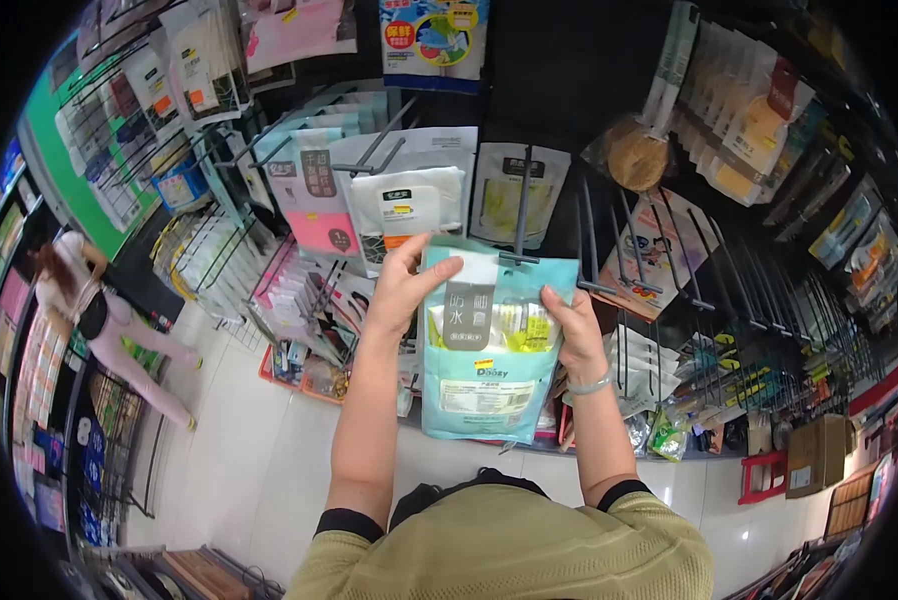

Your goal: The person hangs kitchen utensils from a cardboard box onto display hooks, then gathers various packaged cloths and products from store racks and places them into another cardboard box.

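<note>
- teal waterproof-sleeve packet, top edge beside a metal display hook;
- left hand and right hand pinch its upper sides;
- likely hanging or unhooking; next calls for keeping its top level

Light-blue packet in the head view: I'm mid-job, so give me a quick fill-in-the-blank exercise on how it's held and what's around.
1. The number of hands holding the light-blue packet is ____.
2. As seen in the picture, the left hand grips the packet near its upper ____ corner.
3. A bracelet circles the ____ wrist.
4. Beside the cardboard box, the small stool is coloured ____.

Missing words: two; left; right; red.
</note>
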